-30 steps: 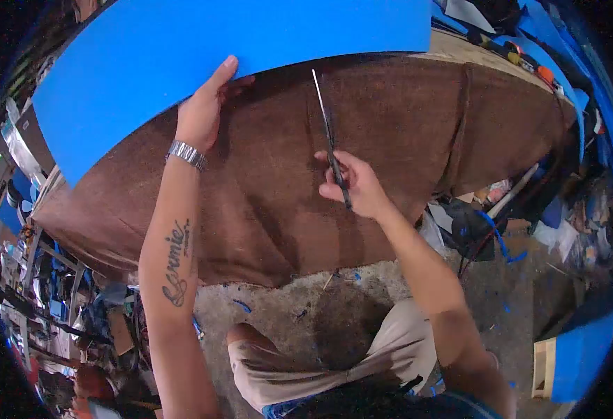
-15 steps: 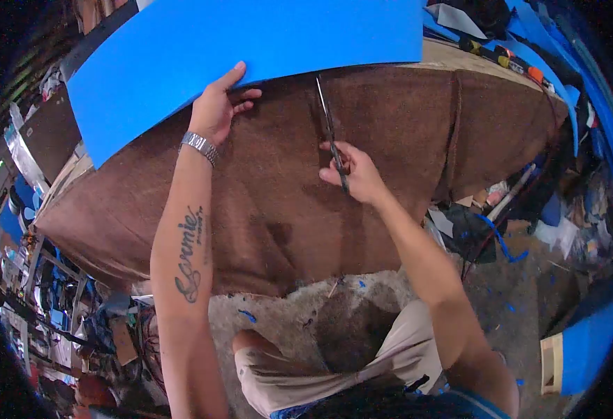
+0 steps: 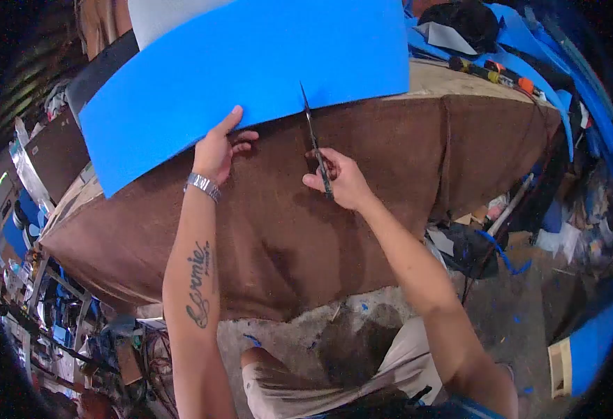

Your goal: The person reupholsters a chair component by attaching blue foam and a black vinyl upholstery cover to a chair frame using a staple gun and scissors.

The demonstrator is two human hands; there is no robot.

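Observation:
A large blue sheet with a smooth, flat face lies across the table top, its near edge reaching over the brown cloth. My left hand is closed at this edge, thumb on top and the other fingers at or below the underside. In my right hand is a pair of scissors, gripped by dark handles that my fingers partly cover. A pointed blade extends over the blue sheet's near edge. Whether the other blade is under the sheet cannot be made out.
Brown cloth drapes the table's front. At the back right lie orange-and-black-handled tools and blue offcuts. A pale sheet shows behind the blue one. Blue scraps dot the concrete floor. Clutter crowds both sides.
The scissors have gone from just below the blue sheet's edge to having a blade over it. My left hand keeps its place on the edge. The whole view has shifted slightly.

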